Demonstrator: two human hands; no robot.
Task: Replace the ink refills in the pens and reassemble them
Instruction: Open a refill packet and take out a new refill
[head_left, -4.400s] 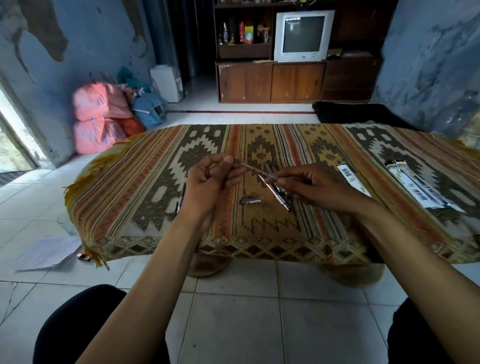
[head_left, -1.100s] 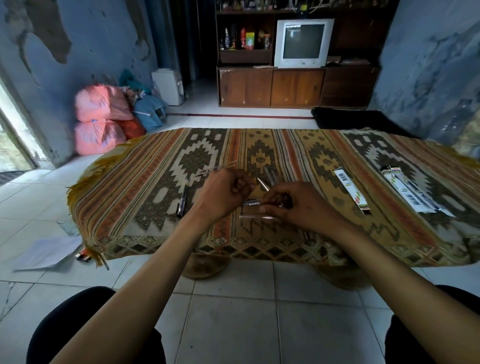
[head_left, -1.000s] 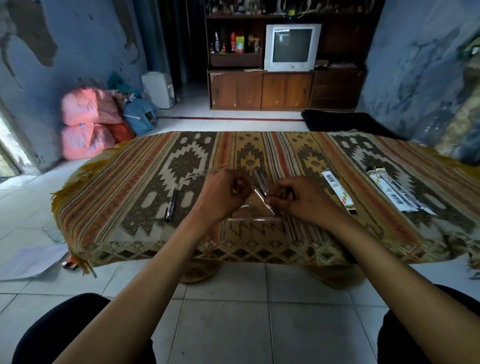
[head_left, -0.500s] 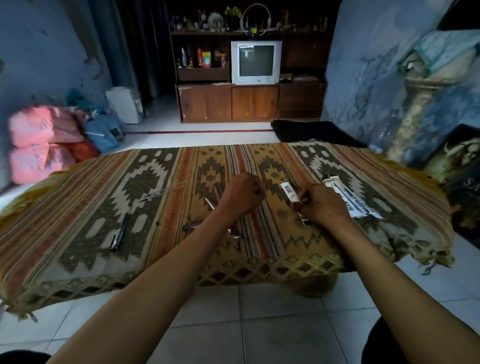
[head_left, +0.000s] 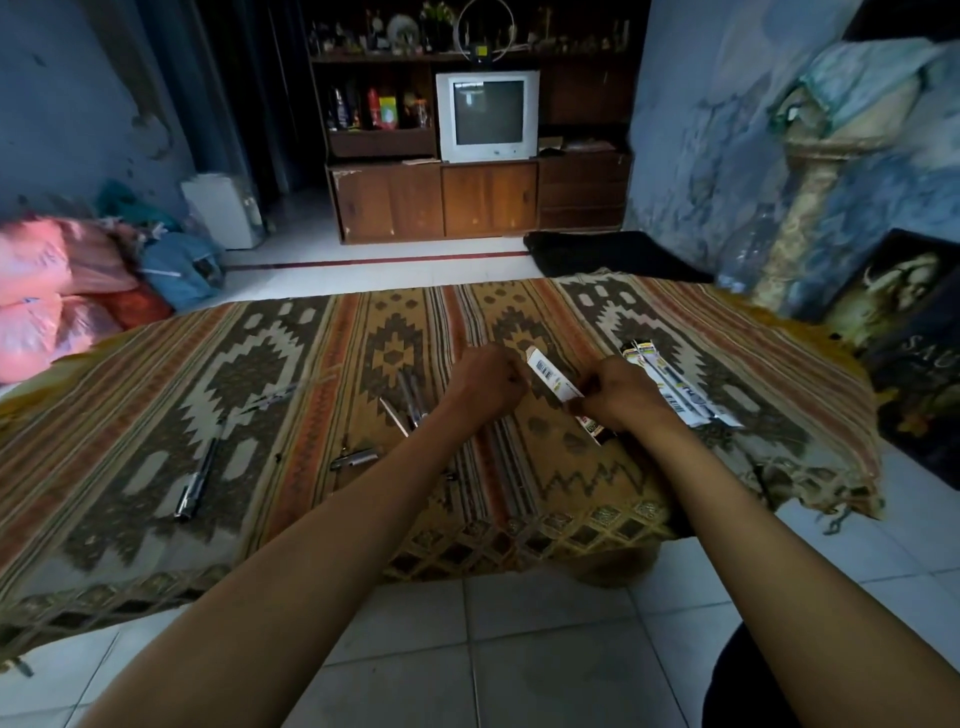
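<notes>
Our right hand (head_left: 621, 395) pinches a refill packet (head_left: 553, 375) to open it. Our left hand (head_left: 488, 382) is curled beside it, maybe helping. Pen parts (head_left: 410, 410) wait on the tabletop (head_left: 311, 364).

A patterned woven cloth (head_left: 311, 374) with brown, orange and cream shapes covers the tabletop in the middle of the frame. At the top centre, a grey television (head_left: 487, 115) stands on a dark wooden cabinet (head_left: 441, 200), with small bottles (head_left: 371, 109) on the shelf to its left. At the left edge, pink bags (head_left: 36, 291) lie beside a blue bundle (head_left: 182, 267). A black mat (head_left: 608, 252) lies on the white tiled floor (head_left: 519, 660). At the right edge stands a pale column (head_left: 810, 208).
</notes>
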